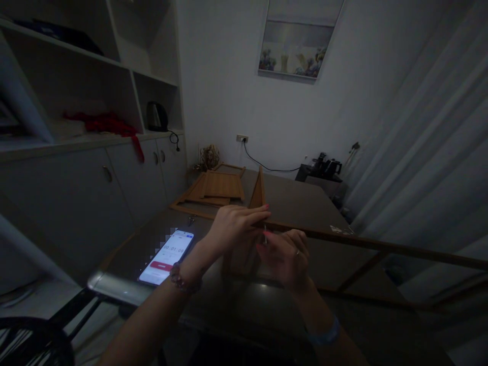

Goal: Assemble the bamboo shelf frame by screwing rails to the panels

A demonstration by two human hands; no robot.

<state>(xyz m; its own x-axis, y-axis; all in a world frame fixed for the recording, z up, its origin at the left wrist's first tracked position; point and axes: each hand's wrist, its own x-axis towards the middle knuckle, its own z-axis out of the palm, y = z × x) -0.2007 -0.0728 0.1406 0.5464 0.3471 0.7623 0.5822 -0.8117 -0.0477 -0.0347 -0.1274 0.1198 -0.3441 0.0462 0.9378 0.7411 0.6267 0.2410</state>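
My left hand [237,224] is closed over the corner where an upright wooden panel [258,192] meets a long wooden frame [324,235]. Its fingers press on the wood from above. Just below and to the right, my right hand [285,256] pinches a thin, silvery metal piece [266,233] against the frame's near side. The image is too dark to tell whether that piece is a screw or a small key. The frame stretches away to the right, with crosspieces between its rails. Part of the joint is hidden behind my fingers.
Flat wooden panels [223,185] lie at the table's far left. A lit phone [168,256] showing a timer rests left of my hands, with small metal parts [191,220] beyond it. Small pale pieces [341,230] lie on the right. A chair armrest [114,287] stands at lower left.
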